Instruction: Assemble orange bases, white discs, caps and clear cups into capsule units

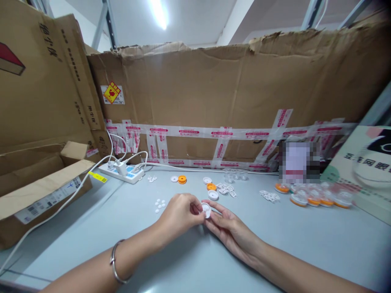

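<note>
My two hands meet over the middle of the grey table. A small white round cap (206,210) sits between them. My left hand (180,214), with a metal bangle on its wrist, is curled with its fingertips pinched on the cap's left side. My right hand (227,226) holds the cap from beneath and from the right, its fingers stretched forward around it. Just left of my hands lie several tiny white discs (159,204). Beyond my hands are a white cap (213,195) and an orange ring (211,186).
A white power strip (122,172) with plugs and cables lies at the back left. An open cardboard box (36,191) stands at the left. A taped cardboard wall (232,106) closes the back. Orange-and-clear assembled pieces (314,197) line the right. White strips (269,196) lie near them.
</note>
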